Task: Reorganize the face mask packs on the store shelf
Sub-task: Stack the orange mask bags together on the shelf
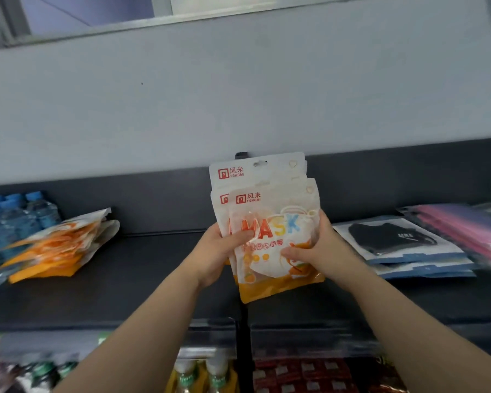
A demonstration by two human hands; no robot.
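I hold a small stack of white-and-orange face mask packs (270, 222) upright above the dark top shelf (142, 279), fanned so that three tops show. My left hand (221, 251) grips the stack's left edge with the thumb on the front pack. My right hand (315, 248) clasps the right edge, fingers across the front. A loose heap of the same orange packs (60, 245) lies on the shelf at the left. Packs with black masks (397, 242) lie stacked at the right, with pink and purple packs (465, 228) beyond them.
Blue-capped water bottles (14, 217) stand at the shelf's far left. A grey wall rises behind the shelf. Below the shelf's front edge, a lower shelf holds bottles (201, 373) and red packets (298, 373). A black upright divides the lower shelves.
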